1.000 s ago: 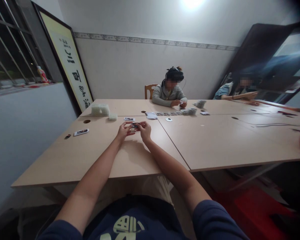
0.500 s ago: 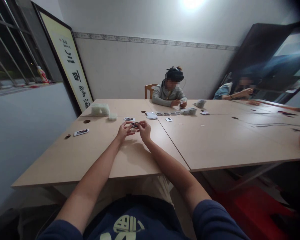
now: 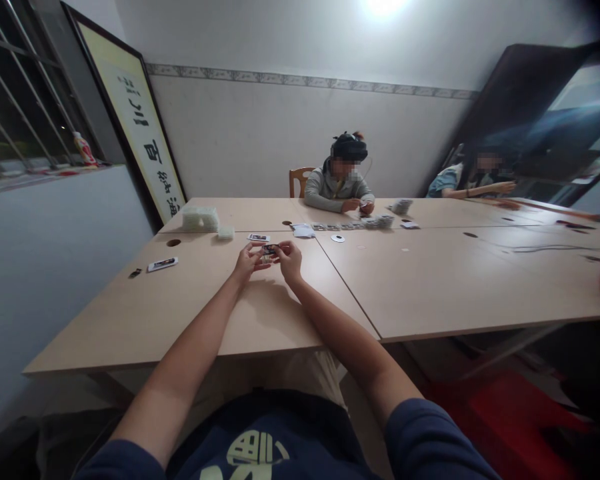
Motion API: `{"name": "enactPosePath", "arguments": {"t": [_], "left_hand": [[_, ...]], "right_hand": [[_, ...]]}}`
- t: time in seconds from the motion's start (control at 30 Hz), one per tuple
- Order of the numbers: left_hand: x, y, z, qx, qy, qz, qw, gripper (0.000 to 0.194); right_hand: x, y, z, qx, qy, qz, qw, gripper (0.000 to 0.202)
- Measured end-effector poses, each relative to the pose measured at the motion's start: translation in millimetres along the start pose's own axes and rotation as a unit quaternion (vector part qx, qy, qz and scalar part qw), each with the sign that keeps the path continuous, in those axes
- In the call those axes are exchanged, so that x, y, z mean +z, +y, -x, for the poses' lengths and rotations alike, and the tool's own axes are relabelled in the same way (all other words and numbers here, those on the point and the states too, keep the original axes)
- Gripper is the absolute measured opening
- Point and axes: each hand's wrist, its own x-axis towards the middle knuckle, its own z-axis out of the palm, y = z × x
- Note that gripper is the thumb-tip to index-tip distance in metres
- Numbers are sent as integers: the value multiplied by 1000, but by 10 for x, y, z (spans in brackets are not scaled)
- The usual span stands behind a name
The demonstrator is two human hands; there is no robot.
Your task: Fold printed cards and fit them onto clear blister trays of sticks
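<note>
Between my two hands, above the wooden table [image 3: 180, 313], is a small dark item [image 3: 269, 249] with a clear part under it. My left hand [image 3: 247, 262] grips its left side, fingers closed. On its right side, my right hand [image 3: 289, 261] pinches it with thumb and fingers. Just beyond them lies a white card with a dark print [image 3: 259, 237]. A white strip with a dark piece on it [image 3: 163, 265] rests to the left, and a small dark piece [image 3: 135, 273] lies beside it.
Clear plastic trays [image 3: 200, 220] stand at the back left. White papers [image 3: 303, 231], a round white disc [image 3: 337, 239] and stacked small packs [image 3: 379, 222] lie beyond my hands. A person [image 3: 341, 180] sits across the table; another person [image 3: 447, 187] is farther right.
My hands stay in nearly the same place, the dark item tilted slightly differently between them. The far-right person's hands have moved down and to the right.
</note>
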Motion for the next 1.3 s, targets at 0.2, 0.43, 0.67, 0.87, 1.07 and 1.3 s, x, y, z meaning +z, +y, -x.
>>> {"name": "enactPosePath", "arguments": {"t": [0.2,0.43,0.67,0.87,1.07,1.3], "left_hand": [[11,7,19,3,-1,-3,1000,32],[9,10,10,-4,3,-7,1000,33],[2,-11,-4,-6,9,-7,1000,34],[11,-10,-9,-4,12,-6,1000,34],[24,-20,-13,-3,19,-7,1000,33],[29,-27,-21,-6,25,-11,1000,34]], "right_hand": [[-3,7,-1,-2,3,0,1000,16],[1,8,0,-5,4,8,1000,16],[2,-2,17,-23,13,39,999,18],[2,-46,66,-67,32,105,992,21],[-23,-101,70,-112,38,198,973,25],[-49,-157,73,-142,18,280,949,16]]}}
